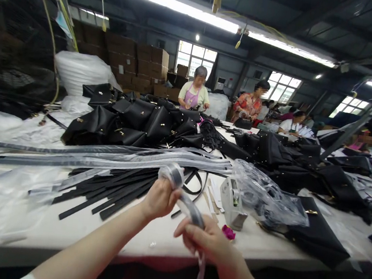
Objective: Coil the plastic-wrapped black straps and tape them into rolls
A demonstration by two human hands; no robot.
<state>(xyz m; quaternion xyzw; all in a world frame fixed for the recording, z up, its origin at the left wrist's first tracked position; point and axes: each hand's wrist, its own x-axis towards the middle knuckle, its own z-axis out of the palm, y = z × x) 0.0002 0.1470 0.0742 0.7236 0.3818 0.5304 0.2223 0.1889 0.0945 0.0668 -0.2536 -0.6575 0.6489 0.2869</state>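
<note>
A black strap (192, 210) in a clear plastic sleeve is partly coiled. My left hand (159, 198) is closed around its coil, which stands up above the fingers. Lower and to the right, my right hand (206, 239) pinches the strap where it runs off the coil. The loose end hangs below that hand, past the table's front edge. Behind my hands lie long sleeved straps (111, 163) across the table. Bare black strips (125, 191) fan out to the left of my left hand.
A tape dispenser (230, 204) and a magenta cloth scrap (228, 233) lie right of my right hand. Beyond them are a clear plastic bag (267, 199) and a black handbag (317, 232). Heaped black bags (134, 122) line the back. Several people work farther off.
</note>
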